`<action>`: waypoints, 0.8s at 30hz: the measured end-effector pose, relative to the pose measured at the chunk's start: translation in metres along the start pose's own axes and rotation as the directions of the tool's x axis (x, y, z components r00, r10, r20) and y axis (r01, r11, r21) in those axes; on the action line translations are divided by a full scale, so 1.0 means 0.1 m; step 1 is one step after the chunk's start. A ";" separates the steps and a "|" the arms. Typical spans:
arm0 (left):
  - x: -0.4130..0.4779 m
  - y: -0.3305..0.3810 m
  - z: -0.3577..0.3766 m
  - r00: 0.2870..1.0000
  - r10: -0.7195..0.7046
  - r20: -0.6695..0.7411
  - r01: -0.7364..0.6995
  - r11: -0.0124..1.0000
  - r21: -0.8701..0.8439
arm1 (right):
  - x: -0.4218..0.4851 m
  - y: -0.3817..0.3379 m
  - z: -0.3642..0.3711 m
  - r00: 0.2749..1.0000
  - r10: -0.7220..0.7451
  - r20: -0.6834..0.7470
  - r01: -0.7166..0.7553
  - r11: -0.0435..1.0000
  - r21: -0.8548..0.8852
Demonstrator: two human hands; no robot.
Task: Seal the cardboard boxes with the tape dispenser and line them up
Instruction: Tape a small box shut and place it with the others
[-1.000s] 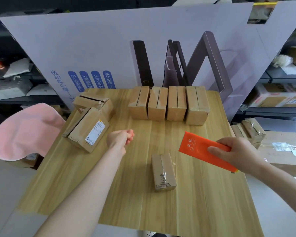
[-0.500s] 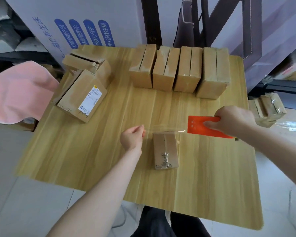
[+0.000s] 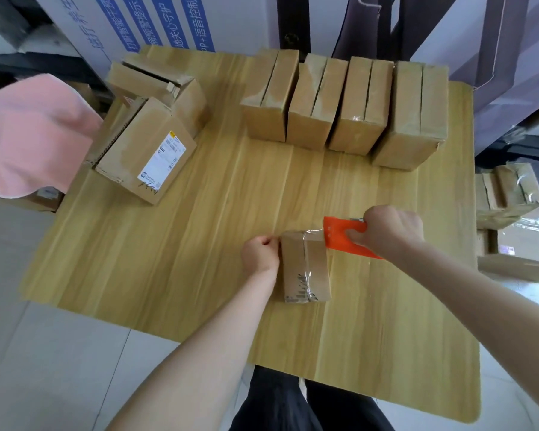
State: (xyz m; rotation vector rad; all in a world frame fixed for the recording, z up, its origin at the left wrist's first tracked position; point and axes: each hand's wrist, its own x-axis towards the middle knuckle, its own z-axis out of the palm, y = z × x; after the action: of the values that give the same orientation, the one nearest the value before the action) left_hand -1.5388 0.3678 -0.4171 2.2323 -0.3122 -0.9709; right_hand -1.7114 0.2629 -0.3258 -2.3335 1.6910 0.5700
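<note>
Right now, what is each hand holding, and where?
Right hand grips the orange tape dispenser by its right end; left hand pinches the tape beside the box.

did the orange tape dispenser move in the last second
Yes. The flat orange tape dispenser in the right hand came down and left, from clear of the small brown cardboard box to its far right corner.

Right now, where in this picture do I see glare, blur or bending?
Head view: glare on the clear tape running from the small brown cardboard box to the orange plastic tape dispenser; head view: pink cloth at the left edge looks soft, and the light wooden table edges bow from the wide lens.
</note>
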 end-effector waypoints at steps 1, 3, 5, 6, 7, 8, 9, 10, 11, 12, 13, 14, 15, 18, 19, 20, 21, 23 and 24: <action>0.01 -0.02 0.01 0.999 0.035 0.008 -0.035 0.996 0.079 | 0.00 -0.03 0.01 1.000 -0.007 -0.021 0.007 1.000 -0.009; 0.01 -0.04 0.03 0.995 0.076 0.060 -0.087 0.970 0.226 | -0.01 -0.06 0.01 0.999 -0.018 -0.051 0.016 1.000 -0.025; 0.02 -0.05 0.04 0.995 0.071 0.067 -0.089 0.944 0.318 | -0.03 -0.08 0.01 0.998 -0.022 -0.060 0.020 0.999 -0.030; 0.01 -0.04 0.04 0.996 0.085 0.027 -0.089 0.944 0.318 | -0.04 -0.09 0.01 0.998 -0.022 -0.059 0.020 0.999 -0.026; -0.02 -0.03 0.05 0.992 0.119 -0.034 -0.104 0.952 0.288 | -0.05 -0.10 0.03 0.998 -0.021 -0.058 0.020 1.000 -0.017; -0.08 0.02 0.05 0.982 0.157 -0.102 -0.131 0.966 0.222 | -0.06 -0.10 0.04 0.998 -0.018 -0.057 0.018 1.000 -0.007; -0.16 0.06 0.05 0.971 0.182 -0.158 -0.161 0.977 0.138 | -0.08 -0.11 0.06 0.998 -0.015 -0.057 0.015 1.000 0.001; -0.23 0.10 0.06 0.966 0.189 -0.176 -0.182 0.982 0.056 | -0.09 -0.11 0.07 0.998 -0.009 -0.057 0.010 1.000 0.005; -0.30 0.13 0.09 0.971 0.187 -0.149 -0.189 0.982 -0.003 | -0.10 -0.11 0.08 0.998 -0.007 -0.056 0.007 1.000 0.007; -0.37 0.14 0.12 0.980 0.181 -0.079 -0.184 0.982 -0.034 | -0.11 -0.12 0.08 0.998 -0.010 -0.055 0.011 1.000 0.005; -0.41 0.12 0.15 0.981 0.192 -0.015 -0.193 0.981 -0.035 | -0.11 -0.13 0.07 0.998 -0.020 -0.054 0.020 1.000 0.002; -0.42 0.08 0.18 0.977 0.213 0.026 -0.212 0.977 -0.022 | -0.11 -0.14 0.06 0.998 -0.029 -0.050 0.029 1.000 0.000; -0.39 0.04 0.18 0.972 0.229 0.049 -0.229 0.973 -0.001 | -0.11 -0.15 0.05 0.998 -0.037 -0.042 0.037 0.999 -0.006; -0.29 -0.01 0.17 0.969 0.236 0.078 -0.237 0.972 -0.001 | -0.07 -0.18 0.00 0.999 -0.050 -0.011 0.050 0.998 -0.045; -0.27 -0.03 0.16 0.966 0.246 0.086 -0.245 0.969 -0.020 | -0.04 -0.19 -0.03 0.998 -0.059 -0.006 0.058 0.997 -0.052; -0.25 -0.04 0.15 0.961 0.264 0.086 -0.261 0.965 -0.035 | -0.02 -0.20 -0.05 0.998 -0.067 -0.002 0.067 0.996 -0.053; -0.24 -0.06 0.15 0.957 0.278 0.083 -0.276 0.961 -0.030 | 0.00 -0.22 -0.07 0.997 -0.076 0.004 0.076 0.995 -0.057; -0.25 -0.08 0.16 0.953 0.295 0.072 -0.295 0.955 -0.003 | 0.05 -0.27 -0.11 0.996 -0.081 0.029 0.083 0.994 -0.069; -0.24 -0.09 0.17 0.950 0.305 0.064 -0.306 0.952 0.008 | 0.07 -0.30 -0.15 0.996 -0.077 0.045 0.080 0.994 -0.069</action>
State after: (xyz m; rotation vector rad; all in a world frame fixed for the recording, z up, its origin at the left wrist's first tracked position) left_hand -1.5683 0.3772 -0.4177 2.0914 -0.6760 -0.8710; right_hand -1.6785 0.2606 -0.3173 -2.4069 1.5774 0.6694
